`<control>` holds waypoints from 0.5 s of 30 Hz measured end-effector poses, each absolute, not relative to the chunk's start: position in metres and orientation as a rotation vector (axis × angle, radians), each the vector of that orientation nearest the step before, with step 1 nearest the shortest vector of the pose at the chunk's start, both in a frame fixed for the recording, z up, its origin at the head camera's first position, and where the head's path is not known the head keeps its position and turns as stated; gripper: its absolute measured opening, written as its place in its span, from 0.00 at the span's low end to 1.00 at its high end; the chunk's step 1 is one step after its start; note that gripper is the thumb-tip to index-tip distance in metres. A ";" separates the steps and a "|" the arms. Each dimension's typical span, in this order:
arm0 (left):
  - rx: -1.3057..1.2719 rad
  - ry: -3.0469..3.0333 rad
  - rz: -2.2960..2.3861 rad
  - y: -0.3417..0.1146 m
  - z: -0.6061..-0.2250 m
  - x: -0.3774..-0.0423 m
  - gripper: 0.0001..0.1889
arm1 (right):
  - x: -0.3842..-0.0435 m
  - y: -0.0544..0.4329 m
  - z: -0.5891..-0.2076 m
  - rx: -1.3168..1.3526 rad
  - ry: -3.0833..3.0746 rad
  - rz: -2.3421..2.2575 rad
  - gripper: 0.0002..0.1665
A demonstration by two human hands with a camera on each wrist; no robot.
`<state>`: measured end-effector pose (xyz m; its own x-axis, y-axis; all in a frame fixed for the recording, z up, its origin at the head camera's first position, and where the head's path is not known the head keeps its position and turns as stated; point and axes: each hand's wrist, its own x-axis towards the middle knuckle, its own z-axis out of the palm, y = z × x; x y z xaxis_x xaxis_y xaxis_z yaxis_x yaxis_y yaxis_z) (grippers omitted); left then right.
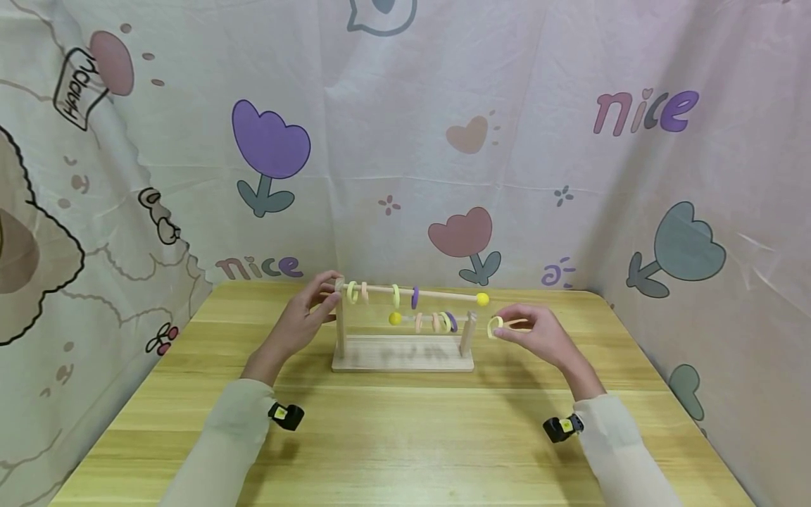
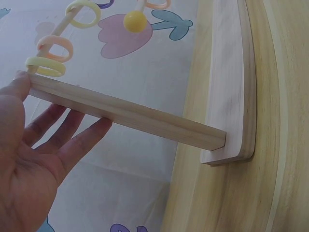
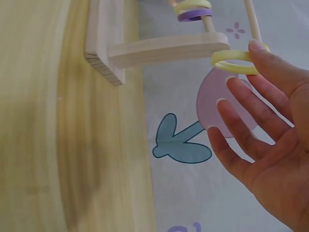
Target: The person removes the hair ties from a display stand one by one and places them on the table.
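My left hand (image 1: 305, 315) grips the tall left post (image 2: 120, 107) of a wooden ring stand near its top, thumb at the upper end and fingers along the outer side. Out to the right, my right hand (image 1: 537, 334) pinches a yellow ring (image 3: 234, 63) between thumb and forefinger, the other fingers spread. That ring is just beyond the short right post (image 1: 468, 334). On the upper rod (image 1: 437, 293), tipped by a yellow ball (image 1: 483, 299), hang yellow, peach, light green and purple rings. The lower rod carries several more, including a purple ring (image 3: 194, 15), beside another yellow ball (image 1: 395, 319).
The stand's flat base (image 1: 403, 354) rests on a wood-grain table (image 1: 405, 436) toward the back. Behind and at both sides hangs a printed cloth (image 1: 380, 141) with flowers and words. A small black camera is strapped to each wrist over light sleeves (image 1: 222, 440).
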<state>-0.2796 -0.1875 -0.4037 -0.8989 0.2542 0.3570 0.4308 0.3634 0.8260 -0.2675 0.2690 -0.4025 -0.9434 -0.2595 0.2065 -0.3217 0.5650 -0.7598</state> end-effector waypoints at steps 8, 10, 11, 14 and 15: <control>-0.612 -2.457 -1.572 -0.187 -0.402 -0.279 0.21 | -0.263 0.269 -0.413 0.577 -2.726 1.337 0.17; -0.611 -2.458 -1.579 -0.187 -0.402 -0.279 0.21 | -0.261 0.269 -0.415 0.591 -2.730 1.331 0.17; -0.612 -2.457 -1.582 -0.187 -0.402 -0.279 0.21 | -0.261 0.268 -0.416 0.595 -2.734 1.331 0.17; -0.614 -2.459 -1.587 -0.187 -0.402 -0.279 0.21 | -0.259 0.268 -0.419 0.594 -2.753 1.326 0.18; -0.614 -2.459 -1.588 -0.187 -0.402 -0.279 0.21 | -0.258 0.268 -0.421 0.600 -2.759 1.322 0.18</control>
